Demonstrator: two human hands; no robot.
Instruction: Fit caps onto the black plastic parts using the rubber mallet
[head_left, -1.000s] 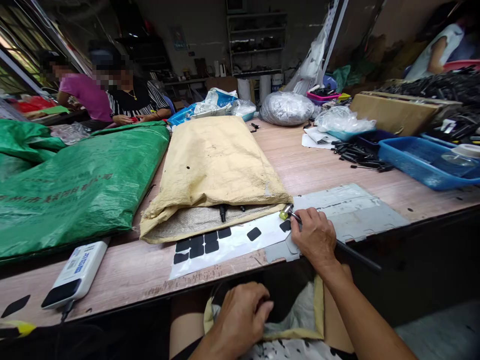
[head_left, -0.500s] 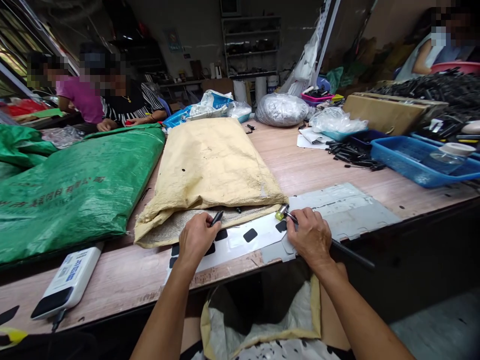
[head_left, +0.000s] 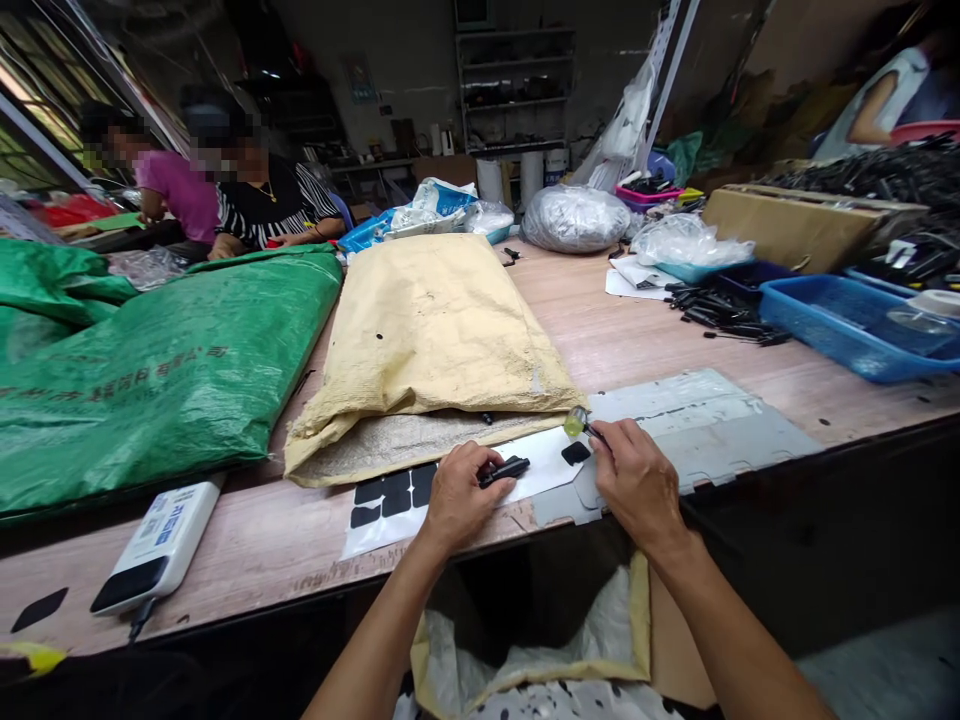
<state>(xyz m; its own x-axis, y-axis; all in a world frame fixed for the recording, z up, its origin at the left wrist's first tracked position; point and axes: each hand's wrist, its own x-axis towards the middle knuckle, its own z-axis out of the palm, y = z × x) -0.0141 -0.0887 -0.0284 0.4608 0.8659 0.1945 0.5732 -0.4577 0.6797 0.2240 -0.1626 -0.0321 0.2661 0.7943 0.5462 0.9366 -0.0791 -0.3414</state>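
My left hand (head_left: 463, 498) pinches a small black plastic part (head_left: 508, 470) low over a white backing sheet (head_left: 544, 462) near the table's front edge. My right hand (head_left: 639, 480) is closed on a small hammer (head_left: 577, 421) with a metal and yellow-green head; most of its dark handle is hidden by the hand. The hammer head is just above a single black sticker (head_left: 576, 453) at the sheet's right end. More black rounded-square stickers (head_left: 396, 494) show on the left part of the sheet. Behind the hands lies a yellow woven sack (head_left: 442, 330), its mouth gaping toward me.
A grey metal plate (head_left: 697, 420) lies to the right. Leftward are a green sack (head_left: 150, 385) and a white power bank (head_left: 161, 545) with a cable. Blue trays (head_left: 847, 330) and black parts (head_left: 720, 305) stand right. Another open sack (head_left: 532, 670) is at my lap. Co-workers sit beyond.
My left hand has moved right with the black part, closer to the hammer, uncovering stickers on the left. The hammer has turned, and its handle end no longer shows behind my right hand.
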